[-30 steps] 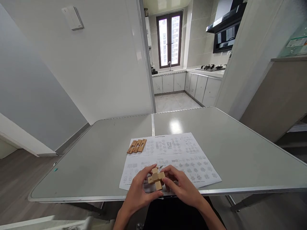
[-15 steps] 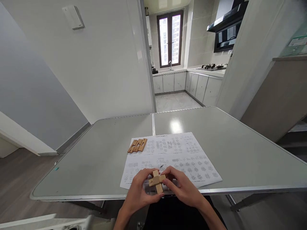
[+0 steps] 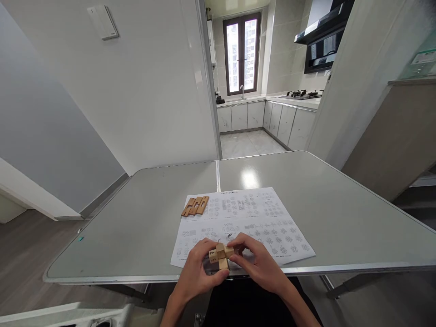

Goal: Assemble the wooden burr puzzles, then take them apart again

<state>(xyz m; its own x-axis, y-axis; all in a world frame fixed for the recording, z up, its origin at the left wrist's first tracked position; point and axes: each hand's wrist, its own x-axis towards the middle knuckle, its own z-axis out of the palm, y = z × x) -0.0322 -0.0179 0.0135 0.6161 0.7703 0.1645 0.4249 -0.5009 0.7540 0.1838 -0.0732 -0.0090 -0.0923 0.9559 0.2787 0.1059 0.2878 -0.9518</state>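
Between both hands, over the near edge of the table, is a cross-shaped wooden burr puzzle [image 3: 221,251] of pale interlocking blocks; dark numerals mark its left end. My left hand [image 3: 197,268] is closed round its left and near side, thumb below and fingers behind. From the right, my right hand [image 3: 256,263] pinches the block end on that side between thumb and index finger. Beneath and beyond lies a printed instruction sheet [image 3: 272,213] with rows of small diagrams. Several flat brown wooden pieces with cut-outs [image 3: 195,206] lie overlapping on the sheet's far left corner.
The grey-green table [image 3: 143,227] has a metal rim and a seam running down its far half. A small teal bit [image 3: 80,238] lies near its left edge. Past the far edge a doorway opens on a kitchen with cabinets [image 3: 247,117].
The wooden puzzle has tilted and turned slightly in my hands, so its numbered left end shows more and its near block looks shorter. Both hands keep their grip.
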